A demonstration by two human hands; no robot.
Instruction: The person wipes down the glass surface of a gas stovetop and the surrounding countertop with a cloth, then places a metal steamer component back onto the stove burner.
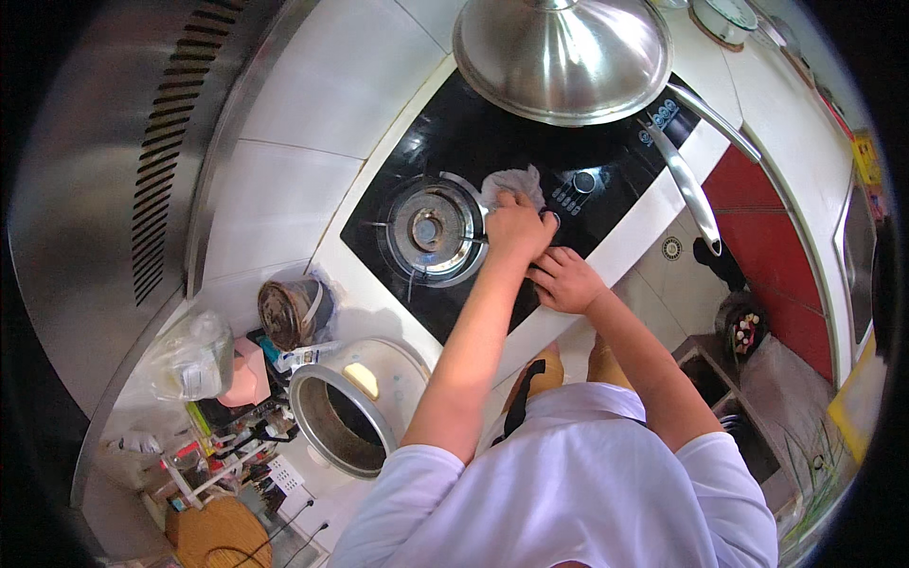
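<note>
My left hand (522,226) presses a crumpled pale grey cloth (513,186) onto the black glass gas cooktop (454,149), its fingers on the cloth's near side. Just left of the cloth is the round gas burner (427,229) with its metal ring. A knob partly shows beside my left thumb; a second control knob (584,182) stands farther right. My right hand (568,280) rests at the cooktop's front edge, close below my left wrist. Its fingers are slightly spread, and I see nothing held in it.
A stainless steel wok lid (561,64) covers the cooktop's far end, and a metal handle (685,184) juts over the front edge. An open pot-like cooker (341,419) and a lidded bucket (295,312) stand to the left. The range hood (170,142) hangs at upper left.
</note>
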